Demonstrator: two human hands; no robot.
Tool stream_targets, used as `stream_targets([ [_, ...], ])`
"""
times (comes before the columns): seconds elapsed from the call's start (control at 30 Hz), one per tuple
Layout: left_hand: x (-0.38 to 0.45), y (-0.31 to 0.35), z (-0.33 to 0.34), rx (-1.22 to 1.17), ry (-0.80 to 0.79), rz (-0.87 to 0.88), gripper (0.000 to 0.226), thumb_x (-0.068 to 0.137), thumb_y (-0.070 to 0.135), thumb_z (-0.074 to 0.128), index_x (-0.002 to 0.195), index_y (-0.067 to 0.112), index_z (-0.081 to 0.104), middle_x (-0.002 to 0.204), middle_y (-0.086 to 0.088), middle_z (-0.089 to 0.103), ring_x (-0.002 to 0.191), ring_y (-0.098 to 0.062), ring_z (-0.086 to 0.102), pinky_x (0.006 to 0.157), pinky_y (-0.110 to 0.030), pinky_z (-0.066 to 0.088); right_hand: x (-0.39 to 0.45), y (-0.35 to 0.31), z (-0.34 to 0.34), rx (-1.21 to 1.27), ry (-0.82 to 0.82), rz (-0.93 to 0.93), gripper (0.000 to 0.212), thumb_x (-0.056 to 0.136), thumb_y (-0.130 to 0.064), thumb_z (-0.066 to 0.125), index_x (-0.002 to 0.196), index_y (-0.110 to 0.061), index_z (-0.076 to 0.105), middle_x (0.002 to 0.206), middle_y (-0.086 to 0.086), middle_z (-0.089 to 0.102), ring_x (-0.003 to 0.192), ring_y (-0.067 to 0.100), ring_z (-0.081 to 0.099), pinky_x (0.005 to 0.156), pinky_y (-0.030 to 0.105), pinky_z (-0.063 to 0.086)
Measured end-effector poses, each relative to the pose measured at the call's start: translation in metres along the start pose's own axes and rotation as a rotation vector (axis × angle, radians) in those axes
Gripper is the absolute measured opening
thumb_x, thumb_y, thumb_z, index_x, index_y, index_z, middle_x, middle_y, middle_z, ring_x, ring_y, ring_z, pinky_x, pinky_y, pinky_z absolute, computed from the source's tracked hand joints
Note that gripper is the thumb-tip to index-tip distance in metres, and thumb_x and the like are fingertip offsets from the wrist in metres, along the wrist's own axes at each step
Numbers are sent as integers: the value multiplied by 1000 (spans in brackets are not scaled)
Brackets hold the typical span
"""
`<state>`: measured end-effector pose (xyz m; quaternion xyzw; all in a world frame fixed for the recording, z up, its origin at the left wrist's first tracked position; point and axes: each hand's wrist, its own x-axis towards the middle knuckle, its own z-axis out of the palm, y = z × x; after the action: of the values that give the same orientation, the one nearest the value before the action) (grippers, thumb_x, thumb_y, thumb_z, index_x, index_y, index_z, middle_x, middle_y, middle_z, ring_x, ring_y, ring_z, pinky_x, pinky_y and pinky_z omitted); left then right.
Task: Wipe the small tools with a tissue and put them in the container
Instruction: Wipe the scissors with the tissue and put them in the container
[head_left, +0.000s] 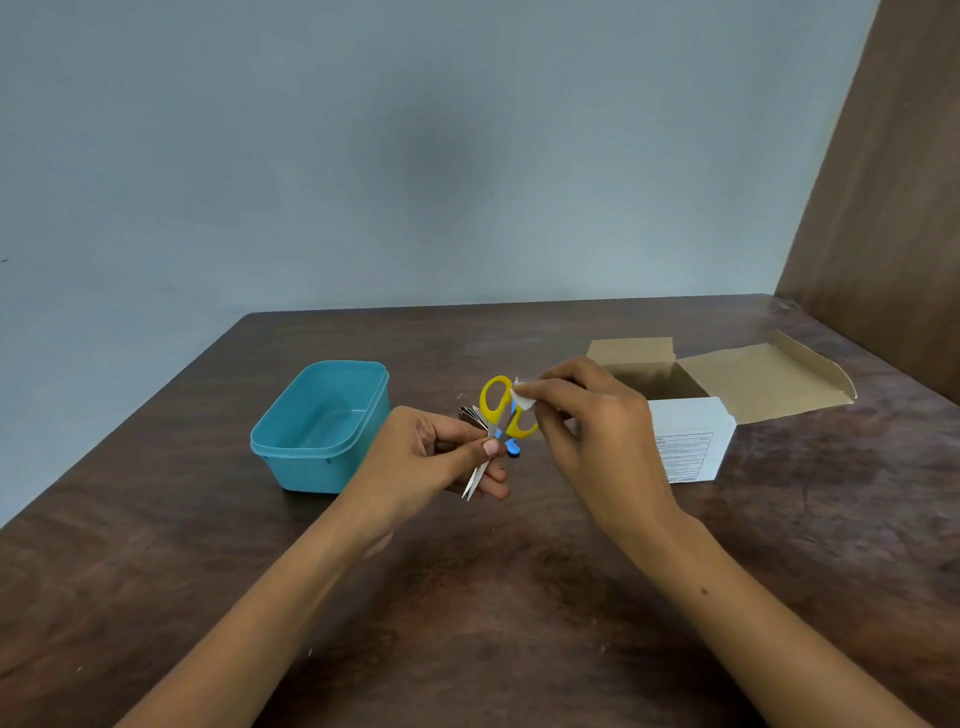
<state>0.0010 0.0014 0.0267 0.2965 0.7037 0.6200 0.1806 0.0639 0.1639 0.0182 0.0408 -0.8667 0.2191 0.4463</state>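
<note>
My left hand (441, 457) holds small yellow-handled scissors (496, 410) by the blades, handles up, above the table's middle. The blade tips stick out below my fingers. My right hand (587, 415) pinches a small white tissue (522, 399) against the right handle loop. An empty teal plastic container (317, 426) sits on the table to the left of my hands. Behind the scissors lie a small blue tool (512, 448) and some dark flat pieces (470, 414), both partly hidden.
An opened cardboard box (727, 384) with a white labelled side lies at the right, flaps spread. A wooden panel (883, 208) rises at the far right edge of the brown table (519, 597). A grey wall stands behind.
</note>
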Motion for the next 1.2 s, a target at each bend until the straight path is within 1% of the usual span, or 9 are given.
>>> stream_targets([
  [0.2,0,1,-2,53,-42,9,13,85,7,63,88,-1,73,70,-14,74,67,-24,73,60,-21,55,-3,-4,6,13,-122,-85,19,82,-12,60,94,-13,75,87,5,64,75,21,63,55,37,52],
  [0.4,-1,4,-4,93,-99,6,16,86,7,62,95,-3,72,77,-18,74,71,-24,74,62,-20,54,1,-1,3,-13,-21,-25,16,78,-11,61,86,-10,76,81,6,64,67,20,61,53,28,49],
  [0.5,-2,5,-2,79,-107,-8,16,86,7,62,93,-3,72,77,-17,74,70,-24,74,61,-19,54,2,4,1,-7,34,44,16,79,-7,61,87,-10,74,82,4,65,68,18,61,57,31,51],
  [0.57,-2,6,-2,50,-92,-25,15,86,8,62,92,-2,73,77,-17,74,70,-24,73,61,-20,54,3,4,-1,111,60,139,15,83,-2,62,89,-11,73,88,1,69,75,12,64,66,25,54],
  [0.63,-3,7,-3,7,-77,-44,16,85,11,63,91,1,74,77,-16,74,71,-25,73,62,-21,55,4,2,-3,363,49,314,13,86,0,62,91,-10,70,94,-1,72,85,6,67,73,16,52],
  [0.73,-4,10,-4,-42,-81,-70,18,82,20,64,88,8,76,77,-14,75,74,-25,74,64,-23,57,8,-2,-4,801,-15,534,7,92,-4,55,92,-7,61,102,3,72,95,13,68,83,26,54],
  [0.83,-6,12,-2,-45,-126,-103,22,80,23,64,89,6,75,78,-14,75,77,-23,74,64,-23,57,8,-10,-3,1102,-39,660,12,98,-8,43,91,-13,51,105,10,72,95,24,68,82,35,54],
  [1.0,-8,10,4,-19,-201,-162,17,86,16,62,94,6,74,83,-12,76,82,-21,73,64,-23,56,2,-21,6,1053,45,695,13,99,-9,40,90,-14,48,82,7,64,83,18,64,72,28,54],
  [1.2,-9,12,7,-14,-229,-181,17,85,14,64,97,6,73,86,-12,76,80,-16,73,62,-21,57,1,-17,9,1027,43,713,12,99,-11,41,90,-15,49,83,5,64,84,15,66,73,26,55],
])
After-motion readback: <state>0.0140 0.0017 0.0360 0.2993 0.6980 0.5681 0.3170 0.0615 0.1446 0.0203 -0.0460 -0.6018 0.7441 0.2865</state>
